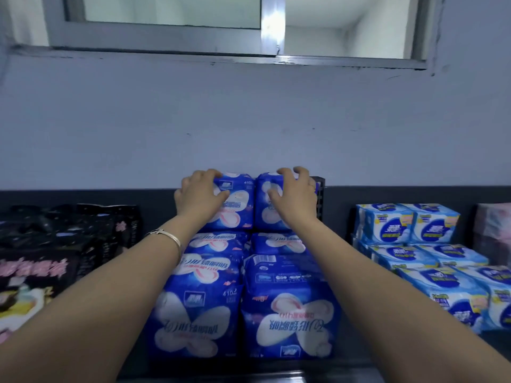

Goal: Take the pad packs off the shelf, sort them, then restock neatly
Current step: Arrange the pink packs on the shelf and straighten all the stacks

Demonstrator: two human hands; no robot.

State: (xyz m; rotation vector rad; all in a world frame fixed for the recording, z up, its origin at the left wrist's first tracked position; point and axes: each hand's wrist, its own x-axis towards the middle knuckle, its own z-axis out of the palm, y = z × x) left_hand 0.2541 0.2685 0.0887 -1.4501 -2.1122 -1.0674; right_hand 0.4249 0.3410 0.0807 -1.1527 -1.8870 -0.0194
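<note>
Dark shelf (83, 196) under pale wall (249, 120) and window (166, 12). Item: dark blue pad packs (287, 308), two columns, shelf centre; rear pair upright. Left hand (200, 197) grips left rear pack (237, 205), fingers curled over its top edge; right hand (294, 197) grips right rear pack (265, 217) likewise. Flanking: black packs (55, 244) at left, light blue packs (414, 244) at right. Bracelet (166, 236) on left wrist.
</note>
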